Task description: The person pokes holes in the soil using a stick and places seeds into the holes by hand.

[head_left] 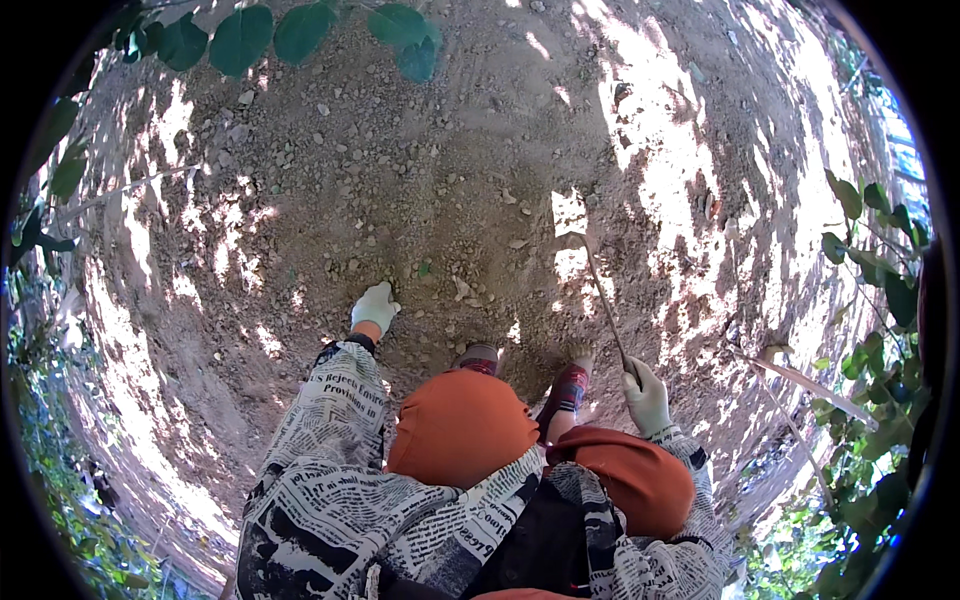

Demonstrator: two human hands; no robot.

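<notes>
My left hand, in a pale work glove, is low over the soil at centre left. Its fingers are curled together, and whatever they may hold is hidden. On the right, my right hand, also gloved, is closed around the near end of a thin-handled hoe. The hoe slants away to the far left, and its bright, squarish blade lies against the ground. Glare blurs the blade's outline. Between my hands are small stones and clods.
My orange-brown knees are bent, with shoes and red patterned socks beyond them. Leafy branches hang at the right, and large leaves at the far left. A dry stick lies at right on sun-dappled soil.
</notes>
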